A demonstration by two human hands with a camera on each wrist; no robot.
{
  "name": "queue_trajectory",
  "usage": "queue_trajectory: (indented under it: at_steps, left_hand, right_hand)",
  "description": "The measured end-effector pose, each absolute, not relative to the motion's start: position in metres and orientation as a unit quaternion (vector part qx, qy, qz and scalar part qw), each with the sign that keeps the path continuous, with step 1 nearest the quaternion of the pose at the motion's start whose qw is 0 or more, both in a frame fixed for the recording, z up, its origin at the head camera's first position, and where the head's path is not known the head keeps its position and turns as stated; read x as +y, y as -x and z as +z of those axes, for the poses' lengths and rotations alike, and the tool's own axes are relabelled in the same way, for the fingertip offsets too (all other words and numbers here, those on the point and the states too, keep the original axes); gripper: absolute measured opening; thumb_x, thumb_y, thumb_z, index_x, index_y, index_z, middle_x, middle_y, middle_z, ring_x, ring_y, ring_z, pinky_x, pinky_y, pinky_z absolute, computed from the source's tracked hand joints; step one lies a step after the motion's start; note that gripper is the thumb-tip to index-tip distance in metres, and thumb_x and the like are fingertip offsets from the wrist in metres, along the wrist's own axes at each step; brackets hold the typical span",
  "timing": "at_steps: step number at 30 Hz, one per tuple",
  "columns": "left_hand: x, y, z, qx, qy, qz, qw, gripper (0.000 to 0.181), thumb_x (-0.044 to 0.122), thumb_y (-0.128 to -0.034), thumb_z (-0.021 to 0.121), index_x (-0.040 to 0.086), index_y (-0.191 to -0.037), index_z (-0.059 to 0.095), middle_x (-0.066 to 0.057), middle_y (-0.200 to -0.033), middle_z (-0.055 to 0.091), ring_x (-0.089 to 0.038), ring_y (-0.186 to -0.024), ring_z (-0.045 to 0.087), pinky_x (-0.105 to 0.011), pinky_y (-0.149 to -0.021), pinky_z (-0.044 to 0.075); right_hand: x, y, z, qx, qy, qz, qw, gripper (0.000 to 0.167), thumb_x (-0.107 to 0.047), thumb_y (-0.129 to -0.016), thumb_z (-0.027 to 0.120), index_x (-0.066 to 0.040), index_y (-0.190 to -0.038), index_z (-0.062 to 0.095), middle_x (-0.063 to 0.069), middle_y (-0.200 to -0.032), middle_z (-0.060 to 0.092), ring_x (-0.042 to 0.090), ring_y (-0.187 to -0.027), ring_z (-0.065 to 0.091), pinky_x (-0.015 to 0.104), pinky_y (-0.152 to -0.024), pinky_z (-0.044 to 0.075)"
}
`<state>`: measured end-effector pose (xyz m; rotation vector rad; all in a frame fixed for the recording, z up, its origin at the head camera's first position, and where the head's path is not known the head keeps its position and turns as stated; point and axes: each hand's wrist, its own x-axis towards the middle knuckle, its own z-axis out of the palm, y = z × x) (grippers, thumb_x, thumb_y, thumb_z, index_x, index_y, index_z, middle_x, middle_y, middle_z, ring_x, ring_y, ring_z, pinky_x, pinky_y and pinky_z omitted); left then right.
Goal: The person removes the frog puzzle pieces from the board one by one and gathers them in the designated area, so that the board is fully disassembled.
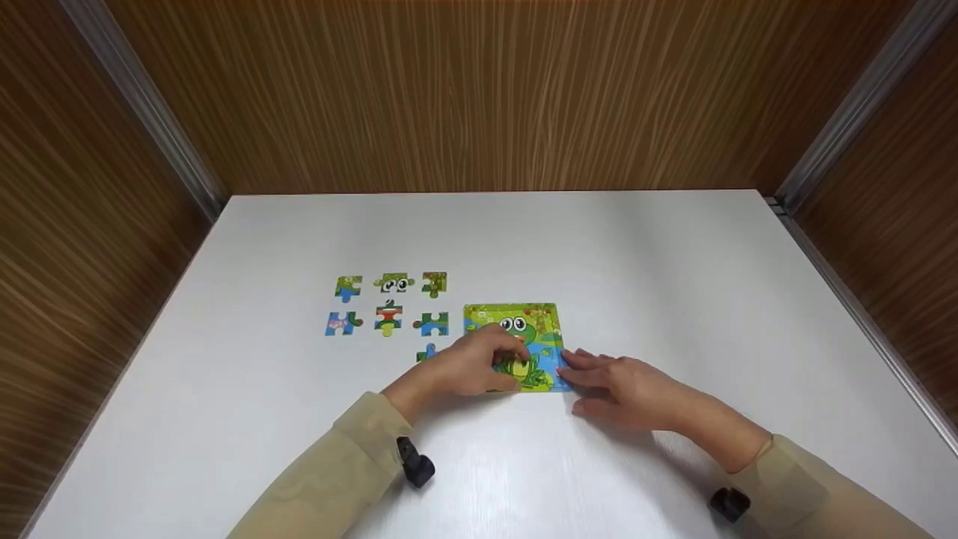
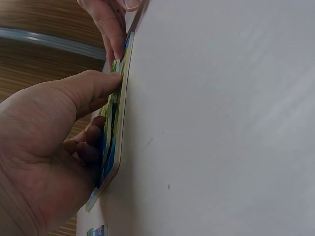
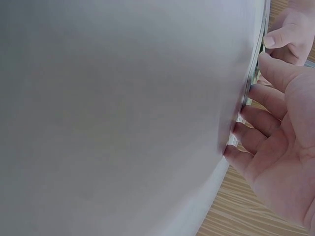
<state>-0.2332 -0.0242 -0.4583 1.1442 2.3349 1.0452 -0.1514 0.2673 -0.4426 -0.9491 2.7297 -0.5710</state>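
A square frog puzzle board lies on the white table. My left hand is over its left and lower part, thumb and fingers bent around a puzzle piece. In the left wrist view that puzzle piece sits slightly tilted, with a dark gap between it and the board; the fingers cover much of it. My right hand rests at the board's right edge with fairly straight fingers. In the right wrist view those fingertips touch the edge and the tabletop.
Left of the board, loose puzzle pieces lie in rows, among them one with frog eyes and one with a red mouth. Another puzzle piece is partly behind my left wrist. Wood-grain panels enclose the table.
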Motion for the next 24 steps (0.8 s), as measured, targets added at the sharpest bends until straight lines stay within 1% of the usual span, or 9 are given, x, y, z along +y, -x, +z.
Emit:
queue_trajectory:
  at_steps: [4, 11, 19, 24]
  left_hand:
    - [-0.0246, 0.2322, -0.4578, 0.826, -0.392, 0.368, 0.171, 0.034, 0.018, -0.0935, 0.080, 0.011, -0.126, 0.075, -0.005, -0.121, 0.061, -0.018, -0.102, 0.052, -0.036, -0.094, 0.046]
    - [-0.0247, 0.2306, -0.4554, 0.826, -0.397, 0.361, 0.174, 0.032, 0.017, -0.0949, 0.080, 0.013, -0.125, 0.074, -0.004, -0.113, 0.061, -0.018, -0.098, 0.052, -0.033, -0.088, 0.046]
    - [-0.0245, 0.2309, -0.4569, 0.821, -0.402, 0.368, 0.169, 0.032, 0.016, -0.0937, 0.082, 0.014, -0.124, 0.072, -0.002, -0.111, 0.061, -0.016, -0.097, 0.053, -0.031, -0.087, 0.047]
    - [-0.0235, 0.2303, -0.4582, 0.820, -0.399, 0.376, 0.164, 0.036, 0.018, -0.0943, 0.083, 0.014, -0.128, 0.071, -0.003, -0.110, 0.062, -0.017, -0.098, 0.054, -0.031, -0.087, 0.047]
  right_hand:
    - [0.2670, 0.1501, -0.4420, 0.922, 0.321, -0.195, 0.091, 0.057, -0.031, -0.103, 0.072, -0.005, -0.151, 0.058, 0.015, -0.161, 0.047, 0.040, -0.146, 0.046, 0.060, -0.112, 0.042]
    - [0.2674, 0.1496, -0.4415, 0.923, 0.318, -0.193, 0.096, 0.057, -0.032, -0.104, 0.071, -0.005, -0.152, 0.057, 0.015, -0.161, 0.047, 0.041, -0.145, 0.047, 0.060, -0.112, 0.042]
    - [0.2673, 0.1496, -0.4424, 0.920, 0.325, -0.200, 0.091, 0.056, -0.032, -0.104, 0.071, -0.004, -0.151, 0.057, 0.016, -0.161, 0.047, 0.041, -0.145, 0.047, 0.060, -0.111, 0.043]
    - [0.2676, 0.1495, -0.4423, 0.919, 0.327, -0.201, 0.089, 0.057, -0.033, -0.104, 0.070, -0.004, -0.151, 0.057, 0.016, -0.161, 0.047, 0.041, -0.145, 0.047, 0.061, -0.111, 0.042]
